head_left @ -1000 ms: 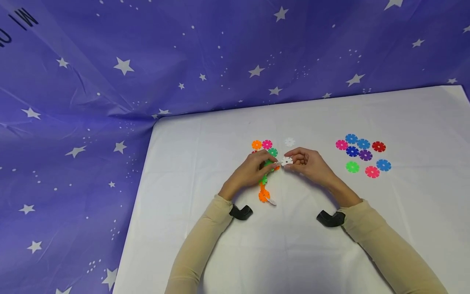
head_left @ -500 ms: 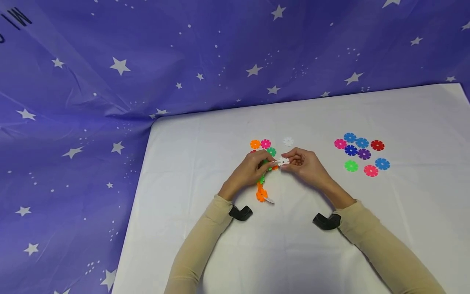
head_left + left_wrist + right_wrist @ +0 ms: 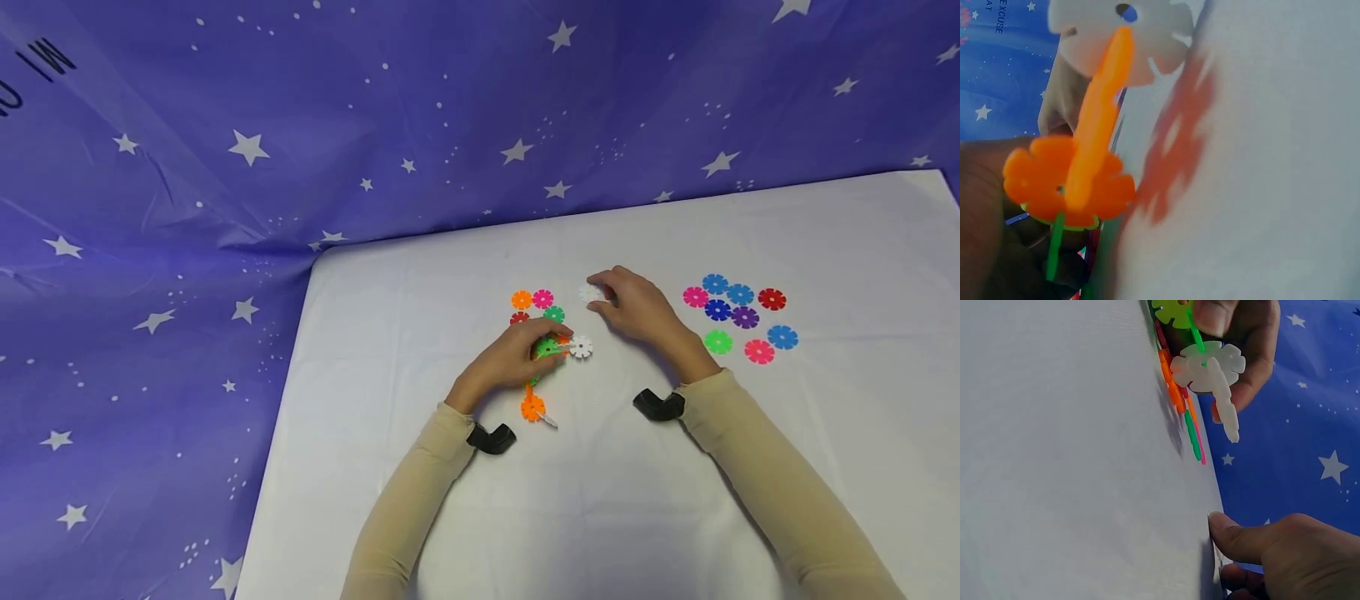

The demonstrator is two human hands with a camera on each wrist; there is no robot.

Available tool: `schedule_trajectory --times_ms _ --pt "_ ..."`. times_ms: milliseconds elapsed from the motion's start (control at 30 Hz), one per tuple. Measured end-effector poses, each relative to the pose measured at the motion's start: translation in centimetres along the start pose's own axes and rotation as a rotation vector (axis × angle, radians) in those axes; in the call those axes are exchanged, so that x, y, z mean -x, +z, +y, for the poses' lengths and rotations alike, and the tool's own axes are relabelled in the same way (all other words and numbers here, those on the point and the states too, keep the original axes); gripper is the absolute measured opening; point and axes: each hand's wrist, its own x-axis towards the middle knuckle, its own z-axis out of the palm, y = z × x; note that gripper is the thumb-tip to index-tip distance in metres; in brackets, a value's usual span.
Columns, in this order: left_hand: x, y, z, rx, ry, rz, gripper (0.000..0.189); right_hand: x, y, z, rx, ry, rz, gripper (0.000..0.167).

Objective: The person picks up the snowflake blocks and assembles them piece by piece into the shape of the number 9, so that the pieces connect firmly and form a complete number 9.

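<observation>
"Disc chain (image 3: 543, 348): smooth, notched plastic rounds. Where?"

"Above the white cloth (image 3: 585, 508), pinched by the left hand (image 3: 516, 352); the right hand (image 3: 637, 308) pinches one white disc (image 3: 587, 293)."

"Loose discs (image 3: 745, 317)?"

"Nine, to the right."

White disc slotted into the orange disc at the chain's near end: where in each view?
Head: white disc, nearly edge-on, lower middle, at the orange disc's lower right.
Left wrist: white disc at the top, left of centre, face showing, cut off by the frame.
Right wrist: not visible.
Shared landmark: the left hand, near the middle in head, at the left edge in left wrist, at the top in right wrist.
</observation>
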Motion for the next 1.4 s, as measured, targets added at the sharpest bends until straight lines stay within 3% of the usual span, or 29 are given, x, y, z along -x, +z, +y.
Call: schedule_trajectory --times_ms 133,267,500,700,933,1233,1400 --pt "0.0 0.1 0.1 -0.027 0.012 -0.004 0.046 0.1 -0.1 -0.3 0.001 0.039 0.005 0.03" --pt "0.0 0.1 0.2 -0.044 0.003 -0.018 0.049 0.6 -0.1 -0.4 -0.028 0.067 -0.003 0.031" --pt "-0.3 0.2 0.6 -0.137 -0.043 -0.031 0.051 3.3 -0.2 -0.6 -0.121 0.054 0.007 0.017" --pt "-0.5 0.4 0.7 -0.18 -0.021 0.045 0.044 5.7 0.2 -0.9 -0.243 -0.035 0.008 0.011" --pt "-0.6 0.9 0.6 -0.187 0.017 0.174 0.034 6.5 0.4 -1.2 -0.274 -0.039 0.014 0.01" --pt "-0.8 0.8 0.5 -0.169 0.029 0.209 0.032 6.6 0.6 -1.6 -0.281 -0.057 0.046 0.016" --pt "-0.7 0.9 0.6 -0.181 0.012 0.221 0.033 6.6 1.2 -1.8 -0.307 -0.067 0.103 0.016"
